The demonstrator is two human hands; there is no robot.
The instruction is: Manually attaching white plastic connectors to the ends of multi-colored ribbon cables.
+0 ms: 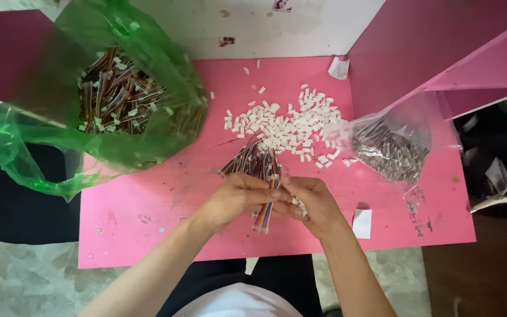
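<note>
Left hand: The left hand (pixel 239 196) curls over the middle of a multicoloured wire bundle (pixel 262 202), fingers pressed together around the thin striped leads, at the near centre of the table.
Right hand: The right hand (pixel 312 202) meets it from the right, fingertips pinching the same wires; several small white connectors (pixel 300 206) sit tucked against its palm.
Wire bundle: Slim, flexible strands in orange, purple and brown hang from the grip toward the near edge; a loose sheaf of more wires (pixel 250 159) fans out on the table just beyond the hands.
Connector pile: Small, blocky white plastic housings (pixel 286 124) lie scattered across the far centre.
Green bag: A crinkled, translucent green plastic bag (pixel 148 82), gaping open, holds a tangled mass of similar wires at far left, overhanging the table's edge.
Clear bag: A glossy clear plastic bag (pixel 391 149) at right holds short, dark, thin pieces.
Table: The pink table (pixel 148 205) is flat and scuffed, with a white paper scrap (pixel 361 223) near right.
</note>
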